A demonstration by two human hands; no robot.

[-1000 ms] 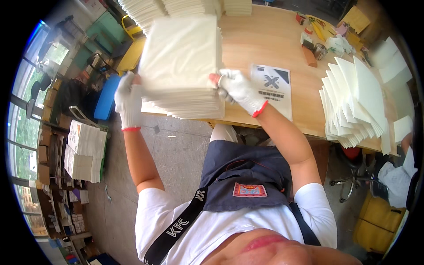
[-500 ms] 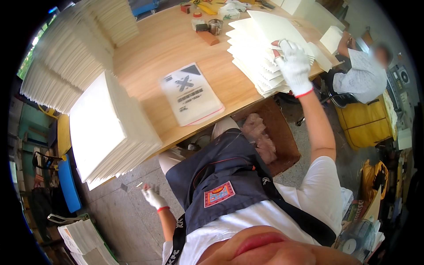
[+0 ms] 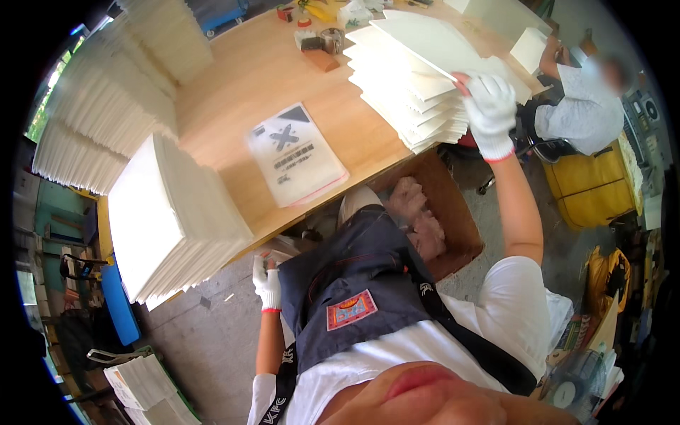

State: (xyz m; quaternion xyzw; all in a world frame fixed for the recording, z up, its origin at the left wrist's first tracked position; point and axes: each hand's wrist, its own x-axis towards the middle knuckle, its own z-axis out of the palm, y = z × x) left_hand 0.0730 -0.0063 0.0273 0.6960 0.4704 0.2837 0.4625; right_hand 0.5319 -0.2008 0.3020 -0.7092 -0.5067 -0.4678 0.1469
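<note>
My right hand [image 3: 489, 106], in a white glove with bare fingertips, pinches the near right corner of the top white sheet [image 3: 428, 44], which is lifted off the uneven stack of white sheets [image 3: 397, 88]. My left hand [image 3: 267, 285], gloved the same way, is low beside the dark apron [image 3: 340, 269], just below the table's front edge. Its fingers are bent and slightly apart, with nothing visible in them. Between the stacks lies a flat printed plastic bag [image 3: 301, 159] with a red line along its near edge.
A tall stack of white sheets [image 3: 159, 219] stands at the table's left front corner, with more stacks [image 3: 106, 99] behind. A metal cup [image 3: 333, 39] and brown block [image 3: 321, 59] lie farther back. Under the table is a cardboard box [image 3: 453, 234]. Another person [image 3: 581, 99] sits at right.
My right hand has shifted slightly right and down, and the top sheet's corner is now raised. My left hand has moved up and right, toward the apron and table edge.
</note>
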